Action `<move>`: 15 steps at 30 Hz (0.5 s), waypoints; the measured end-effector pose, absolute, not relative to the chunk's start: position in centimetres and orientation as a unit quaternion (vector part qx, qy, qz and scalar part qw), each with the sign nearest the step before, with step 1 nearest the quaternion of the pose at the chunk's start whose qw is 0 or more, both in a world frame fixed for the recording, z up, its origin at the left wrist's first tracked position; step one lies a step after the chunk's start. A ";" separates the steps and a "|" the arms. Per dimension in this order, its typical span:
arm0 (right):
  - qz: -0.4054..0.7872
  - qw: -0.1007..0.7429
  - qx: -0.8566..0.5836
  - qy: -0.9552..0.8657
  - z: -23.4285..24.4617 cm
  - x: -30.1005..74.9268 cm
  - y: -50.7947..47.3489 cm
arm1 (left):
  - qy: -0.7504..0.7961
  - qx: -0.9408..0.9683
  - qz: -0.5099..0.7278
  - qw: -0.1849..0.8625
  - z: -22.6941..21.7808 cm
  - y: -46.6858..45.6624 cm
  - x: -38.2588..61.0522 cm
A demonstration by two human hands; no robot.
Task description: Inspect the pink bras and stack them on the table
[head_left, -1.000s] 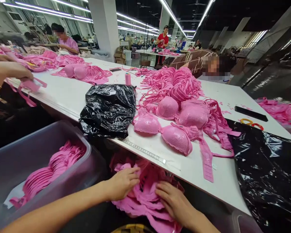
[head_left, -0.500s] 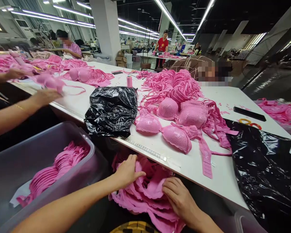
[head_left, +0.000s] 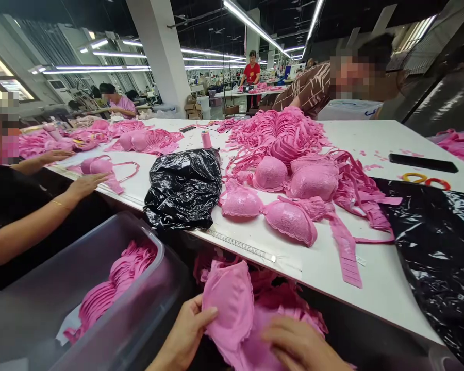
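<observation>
Below the table edge, my left hand (head_left: 186, 330) grips the outer edge of a pink bra (head_left: 229, 304), thumb on its front. The inner side of one cup faces me. My right hand (head_left: 299, 340) is smeared by motion over the other cup, and its fingers' hold cannot be made out. More pink bras (head_left: 303, 306) are heaped behind, under the table. Above my hands, a pink lace bra (head_left: 290, 221) lies spread at the front of the white table (head_left: 255, 278), before a stacked row of bras (head_left: 276, 129).
A grey plastic bin (head_left: 160, 252) with stacked bras stands at left. A black plastic bag (head_left: 183, 188) and another black plastic sheet (head_left: 441, 247) lie on the table. A measuring tape (head_left: 239, 245) runs along its edge. A co-worker's hand (head_left: 85, 186) rests by a bra at left.
My hands have lifted a bra up from the heap and turned its cup's inner side toward me. At left, the co-worker's bra now lies on the table. My view has shifted slightly.
</observation>
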State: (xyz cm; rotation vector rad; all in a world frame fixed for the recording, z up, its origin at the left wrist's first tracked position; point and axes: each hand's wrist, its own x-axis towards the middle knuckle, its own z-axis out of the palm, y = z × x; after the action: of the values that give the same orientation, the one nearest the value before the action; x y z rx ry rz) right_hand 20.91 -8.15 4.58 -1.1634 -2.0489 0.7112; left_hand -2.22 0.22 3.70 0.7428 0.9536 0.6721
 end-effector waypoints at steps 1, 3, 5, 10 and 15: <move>0.273 0.364 -0.453 -0.767 4.9 20.4 -7.0 | 0.428 0.346 0.320 0.771 3.6 -0.1 -2.3; 0.273 0.407 -0.467 -0.736 5.4 19.4 -4.9 | 0.406 0.353 0.332 0.775 3.6 -0.4 -2.3; 0.254 0.422 -0.477 -0.728 5.6 18.5 -3.1 | 0.392 0.362 0.335 0.776 3.8 -0.4 -2.3; 0.174 0.440 -0.467 -0.747 6.1 17.2 -1.2 | 0.366 0.414 0.321 0.769 4.4 0.4 -2.8; 0.097 0.436 -0.454 -0.771 6.9 17.7 -0.4 | 0.341 0.466 0.315 0.753 5.0 1.6 -2.2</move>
State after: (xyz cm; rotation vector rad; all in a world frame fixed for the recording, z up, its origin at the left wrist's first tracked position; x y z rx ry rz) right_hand 17.71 -0.44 6.90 -1.1290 -1.9195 0.2422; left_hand -2.25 1.58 4.99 1.0167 0.7438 0.6875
